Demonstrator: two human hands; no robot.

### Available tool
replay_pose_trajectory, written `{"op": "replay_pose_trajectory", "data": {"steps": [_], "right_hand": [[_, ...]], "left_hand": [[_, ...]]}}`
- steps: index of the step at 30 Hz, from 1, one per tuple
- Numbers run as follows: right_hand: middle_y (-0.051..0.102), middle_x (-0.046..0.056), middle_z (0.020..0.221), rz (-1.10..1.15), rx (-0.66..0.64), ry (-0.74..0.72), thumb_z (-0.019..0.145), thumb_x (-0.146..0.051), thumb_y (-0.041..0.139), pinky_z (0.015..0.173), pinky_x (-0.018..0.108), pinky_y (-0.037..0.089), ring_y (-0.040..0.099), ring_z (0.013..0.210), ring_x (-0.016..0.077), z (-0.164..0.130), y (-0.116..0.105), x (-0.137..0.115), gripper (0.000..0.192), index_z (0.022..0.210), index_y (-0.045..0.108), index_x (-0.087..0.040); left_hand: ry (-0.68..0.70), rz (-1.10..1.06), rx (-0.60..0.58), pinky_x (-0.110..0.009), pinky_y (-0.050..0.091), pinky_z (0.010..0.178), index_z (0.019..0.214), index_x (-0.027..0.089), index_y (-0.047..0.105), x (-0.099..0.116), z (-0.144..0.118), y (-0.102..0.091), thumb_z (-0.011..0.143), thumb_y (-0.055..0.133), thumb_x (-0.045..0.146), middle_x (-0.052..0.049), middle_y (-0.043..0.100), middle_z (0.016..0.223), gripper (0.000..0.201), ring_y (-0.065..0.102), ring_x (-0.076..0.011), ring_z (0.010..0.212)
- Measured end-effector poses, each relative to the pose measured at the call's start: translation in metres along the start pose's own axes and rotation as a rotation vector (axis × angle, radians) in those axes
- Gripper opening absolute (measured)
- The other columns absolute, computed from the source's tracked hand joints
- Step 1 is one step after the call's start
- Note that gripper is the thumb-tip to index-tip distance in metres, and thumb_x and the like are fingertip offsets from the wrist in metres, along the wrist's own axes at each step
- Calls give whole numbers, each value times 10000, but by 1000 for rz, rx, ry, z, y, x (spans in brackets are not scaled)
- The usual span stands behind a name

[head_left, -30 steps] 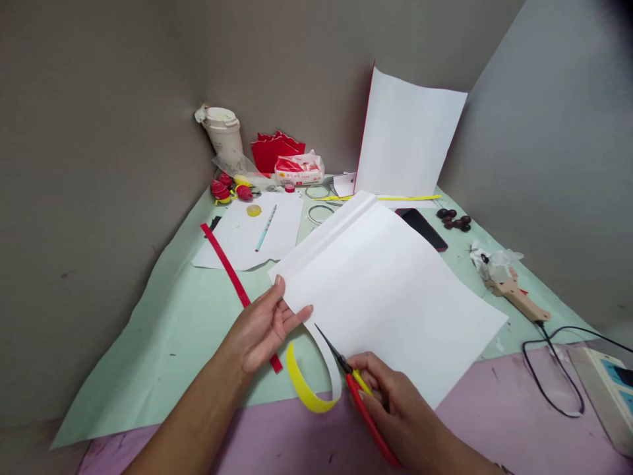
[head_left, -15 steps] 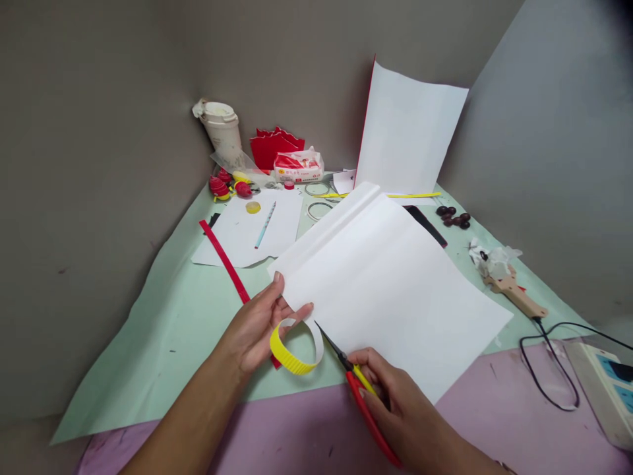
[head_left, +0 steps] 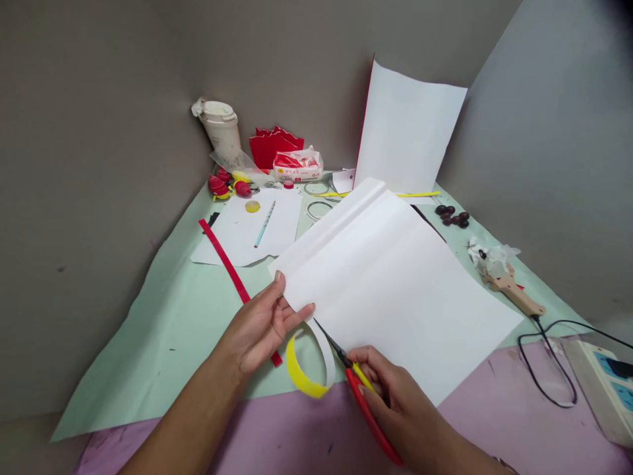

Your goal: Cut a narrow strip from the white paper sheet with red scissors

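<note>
My left hand [head_left: 264, 320] grips the left corner of a large white sheet of paper [head_left: 376, 284], thumb on top and fingers underneath. A pair of scissors [head_left: 363, 396] with red and yellow handles is in my right hand [head_left: 393, 389]. Their blades lie at the sheet's lower left edge, and the tips reach close to my left fingers. From that edge hangs a curled strip [head_left: 299, 379], yellow on one face and white on the other. A red strip [head_left: 225, 260] lies on the green mat, partly behind my left hand.
A white sheet [head_left: 222, 231] bearing a pen [head_left: 264, 224] and a tape roll [head_left: 252, 206] lies left. Behind are a cup [head_left: 222, 132], a tissue pack [head_left: 298, 165] and an upright sheet [head_left: 410, 125]. At right are a glue gun [head_left: 517, 293], its cable and a power strip [head_left: 606, 389].
The curled yellow strip has swung to the right and hangs a little lower. The white sheet has shifted slightly to the right; both hands keep nearly the same place.
</note>
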State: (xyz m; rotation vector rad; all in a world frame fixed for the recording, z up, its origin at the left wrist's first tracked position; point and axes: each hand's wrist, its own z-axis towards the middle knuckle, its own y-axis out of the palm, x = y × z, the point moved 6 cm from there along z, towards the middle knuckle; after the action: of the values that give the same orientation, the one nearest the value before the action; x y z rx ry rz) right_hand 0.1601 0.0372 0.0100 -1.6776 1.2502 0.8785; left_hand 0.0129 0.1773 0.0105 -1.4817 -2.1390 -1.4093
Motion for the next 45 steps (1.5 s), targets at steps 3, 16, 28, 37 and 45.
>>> {"op": "replay_pose_trajectory", "data": {"steps": [3, 16, 28, 37, 45], "right_hand": [[411, -75, 625, -2, 6, -1, 934, -248, 473, 519, 224, 271, 356, 557, 108, 1, 0, 1, 124, 1026, 555, -238], [413, -77, 630, 4, 12, -78, 920, -213, 467, 534, 224, 277, 352, 570, 108, 2, 2, 3, 147, 1044, 545, -223], [440, -71, 632, -19, 15, -95, 902, -211, 462, 542, 222, 295, 378, 574, 113, 5, 1, 8, 167, 1037, 558, -227], [419, -65, 623, -19, 1, -97, 890, -272, 473, 528, 223, 286, 358, 564, 113, 7, 1, 4, 167, 1003, 573, -199], [351, -78, 623, -59, 20, -77, 880, -292, 500, 518, 227, 263, 329, 554, 108, 4, 1, 0, 158, 996, 524, -186]], "left_hand": [[18, -12, -7, -440, 602, 814, 745, 145, 595, 0, 2, -2, 870, 615, 232, 73, 441, 522, 154, 463, -42, 448], [-2, -21, -18, -427, 600, 821, 877, 120, 635, -3, 2, -1, 876, 607, 214, -2, 611, 662, 99, 617, -90, 604], [-2, -13, -30, -410, 604, 806, 854, 113, 635, -3, 2, 0, 883, 601, 223, 35, 561, 558, 119, 573, -65, 512], [-14, -7, 18, -422, 598, 833, 983, 100, 649, -5, 6, -3, 869, 622, 222, -42, 670, 757, 169, 658, -118, 686], [-52, 0, -8, -417, 584, 866, 983, 107, 653, -8, 5, -3, 867, 622, 291, -78, 697, 813, 220, 679, -149, 739]]}}
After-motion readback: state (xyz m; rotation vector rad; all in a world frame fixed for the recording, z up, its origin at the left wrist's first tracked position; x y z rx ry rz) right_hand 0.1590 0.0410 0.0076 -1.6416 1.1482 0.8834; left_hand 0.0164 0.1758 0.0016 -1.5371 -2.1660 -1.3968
